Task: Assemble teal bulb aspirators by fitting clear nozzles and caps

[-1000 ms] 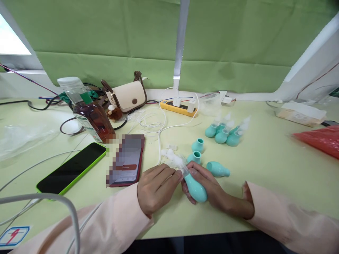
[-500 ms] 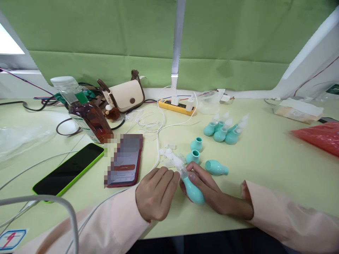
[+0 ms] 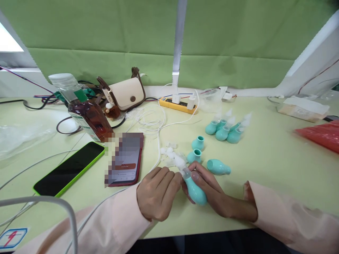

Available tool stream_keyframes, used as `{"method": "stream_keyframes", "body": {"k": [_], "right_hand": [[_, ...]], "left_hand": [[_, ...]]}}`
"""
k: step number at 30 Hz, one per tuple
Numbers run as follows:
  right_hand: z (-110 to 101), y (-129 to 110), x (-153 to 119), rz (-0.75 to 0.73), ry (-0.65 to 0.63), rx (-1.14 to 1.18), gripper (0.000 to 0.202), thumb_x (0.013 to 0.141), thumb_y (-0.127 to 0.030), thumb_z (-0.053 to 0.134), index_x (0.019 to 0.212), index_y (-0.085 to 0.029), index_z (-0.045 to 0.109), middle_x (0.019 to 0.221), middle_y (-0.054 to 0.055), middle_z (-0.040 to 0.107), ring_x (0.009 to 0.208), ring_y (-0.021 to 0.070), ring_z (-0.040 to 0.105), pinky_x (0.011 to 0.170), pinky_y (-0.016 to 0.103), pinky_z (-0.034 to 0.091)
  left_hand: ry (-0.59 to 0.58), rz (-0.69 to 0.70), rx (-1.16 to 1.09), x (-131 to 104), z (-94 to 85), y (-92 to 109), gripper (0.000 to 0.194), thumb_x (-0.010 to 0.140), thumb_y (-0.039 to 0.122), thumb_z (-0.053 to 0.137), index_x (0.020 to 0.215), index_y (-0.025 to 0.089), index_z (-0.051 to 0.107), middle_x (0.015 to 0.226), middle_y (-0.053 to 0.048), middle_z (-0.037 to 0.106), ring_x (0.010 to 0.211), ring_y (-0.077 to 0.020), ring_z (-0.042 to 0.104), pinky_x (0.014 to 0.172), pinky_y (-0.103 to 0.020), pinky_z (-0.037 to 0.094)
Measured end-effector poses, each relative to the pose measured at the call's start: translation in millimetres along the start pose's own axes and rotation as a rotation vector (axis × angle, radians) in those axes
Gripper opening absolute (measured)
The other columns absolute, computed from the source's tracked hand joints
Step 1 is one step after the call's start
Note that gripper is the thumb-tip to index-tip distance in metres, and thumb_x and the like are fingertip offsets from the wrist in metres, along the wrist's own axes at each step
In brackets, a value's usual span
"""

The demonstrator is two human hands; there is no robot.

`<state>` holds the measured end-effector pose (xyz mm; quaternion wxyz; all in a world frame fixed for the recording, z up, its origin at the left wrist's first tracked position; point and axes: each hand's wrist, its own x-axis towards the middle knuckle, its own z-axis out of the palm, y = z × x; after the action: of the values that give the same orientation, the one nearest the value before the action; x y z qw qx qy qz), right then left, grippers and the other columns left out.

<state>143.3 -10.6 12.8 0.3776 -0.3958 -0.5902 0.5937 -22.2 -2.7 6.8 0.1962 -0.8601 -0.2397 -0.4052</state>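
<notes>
A teal nasal aspirator with a clear collar and whitish tip lies tilted in my right hand, whose fingers and thumb wrap around the bulb. My left hand is closed beside it, thumb and forefinger pinching at the clear collar; their exact grip is hidden. Just beyond stand two open-necked teal bulbs, upright. Another teal bulb lies on its side, right of my fingers. A small pile of white, translucent tips lies past my left hand. Farther back, several aspirators with tips fitted stand grouped.
Left of my hands are a red-cased phone and a green-cased phone. Behind them are a bottle of dark liquid, a cream handbag and a yellow power strip with white cables. A red bag lies far right.
Both hands keep their hold on the aspirator, which has shifted very slightly. The whole view has moved a little; the other things stay in place.
</notes>
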Motion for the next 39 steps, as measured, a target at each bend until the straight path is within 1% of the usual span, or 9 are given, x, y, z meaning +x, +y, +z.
{"method": "stream_keyframes", "body": {"k": [3, 10, 13, 16, 18, 23, 28, 32, 39], "right_hand": [[-0.2, -1.1, -0.9, 0.058, -0.088, 0.071, 0.02, 0.085, -0.04, 0.031, 0.077, -0.023, 0.038, 0.063, -0.003, 0.049, 0.055, 0.0125, 0.046, 0.057, 0.027, 0.041], [-2.6, -2.3, -1.8, 0.058, -0.088, 0.016, 0.016, 0.086, -0.036, 0.028, 0.077, -0.025, 0.035, 0.061, -0.003, 0.047, 0.052, 0.0129, 0.044, 0.054, 0.028, 0.043], [-5.8, -0.5, -2.7, -0.029, -0.099, -0.053, 0.014, 0.087, -0.032, 0.025, 0.082, -0.026, 0.037, 0.066, -0.001, 0.049, 0.061, 0.0147, 0.049, 0.061, 0.03, 0.046], [-8.9, 0.5, -2.7, -0.133, -0.129, -0.165, 0.016, 0.088, -0.03, 0.025, 0.091, -0.028, 0.041, 0.078, 0.001, 0.052, 0.073, 0.0159, 0.052, 0.07, 0.031, 0.047], [-10.2, 0.4, -2.0, -0.19, -0.15, -0.214, 0.018, 0.087, -0.027, 0.026, 0.096, -0.029, 0.042, 0.085, 0.001, 0.053, 0.078, 0.0156, 0.052, 0.072, 0.029, 0.047], [-11.4, -2.1, -1.6, -0.301, -0.178, -0.301, 0.027, 0.088, -0.019, 0.024, 0.103, -0.035, 0.039, 0.088, -0.001, 0.055, 0.077, 0.0131, 0.053, 0.07, 0.025, 0.048], [-13.3, -5.0, -3.9, -0.38, -0.172, -0.471, 0.029, 0.086, -0.013, 0.028, 0.108, -0.031, 0.036, 0.087, 0.001, 0.054, 0.076, 0.0126, 0.053, 0.068, 0.023, 0.048], [-14.6, -2.6, -1.7, -0.424, -0.119, -0.691, 0.023, 0.083, -0.013, 0.031, 0.103, -0.023, 0.036, 0.084, 0.005, 0.052, 0.075, 0.0145, 0.052, 0.068, 0.028, 0.049], [-13.2, 11.6, 3.7, -0.704, 0.042, -0.893, 0.03, 0.082, -0.013, 0.031, 0.111, -0.017, 0.028, 0.091, 0.011, 0.051, 0.086, 0.0198, 0.051, 0.07, 0.035, 0.048]], "left_hand": [[0.001, -0.006, -0.009, 0.8, 0.1, 0.7, 0.011, 0.069, 0.003, 0.053, 0.08, 0.0, 0.055, 0.05, -0.008, 0.055, 0.051, -0.017, 0.049, 0.043, -0.029, 0.043], [0.026, -0.089, -0.199, 2.4, -6.4, 0.7, 0.015, 0.071, 0.002, 0.052, 0.085, 0.003, 0.055, 0.056, -0.006, 0.057, 0.055, -0.0149, 0.051, 0.048, -0.027, 0.043], [0.069, -0.358, -0.441, 7.7, -9.8, 2.5, 0.008, 0.069, 0.007, 0.059, 0.075, 0.009, 0.057, 0.057, -0.003, 0.058, 0.052, -0.0113, 0.051, 0.048, -0.023, 0.044], [-0.038, -0.752, -0.684, 12.0, -9.7, 4.9, 0.012, 0.066, 0.021, 0.065, 0.063, 0.012, 0.057, 0.054, -0.002, 0.058, 0.049, -0.0112, 0.052, 0.048, -0.023, 0.045], [-0.096, -0.901, -0.818, 13.1, -8.4, 6.0, 0.014, 0.066, 0.023, 0.065, 0.061, 0.012, 0.058, 0.054, -0.002, 0.059, 0.05, -0.0118, 0.053, 0.051, -0.024, 0.046], [-0.077, -0.943, -0.958, 13.8, -7.7, 7.5, 0.009, 0.069, 0.017, 0.062, 0.062, 0.012, 0.062, 0.055, -0.003, 0.062, 0.051, -0.011, 0.054, 0.051, -0.022, 0.045], [-0.112, -1.024, -1.005, 15.1, -11.8, 11.6, 0.01, 0.07, 0.016, 0.06, 0.062, 0.011, 0.062, 0.056, -0.003, 0.06, 0.053, -0.0106, 0.053, 0.051, -0.02, 0.044], [-0.09, -1.196, -1.152, 17.0, -12.6, 11.8, 0.012, 0.069, 0.017, 0.06, 0.059, 0.011, 0.062, 0.054, -0.002, 0.059, 0.051, -0.0093, 0.051, 0.047, -0.019, 0.043], [-0.119, -1.51, -1.308, 17.1, -9.8, 1.2, 0.009, 0.056, 0.017, 0.07, 0.057, 0.01, 0.065, 0.043, 0.0, 0.056, 0.038, -0.0059, 0.044, 0.038, -0.018, 0.036]]}}
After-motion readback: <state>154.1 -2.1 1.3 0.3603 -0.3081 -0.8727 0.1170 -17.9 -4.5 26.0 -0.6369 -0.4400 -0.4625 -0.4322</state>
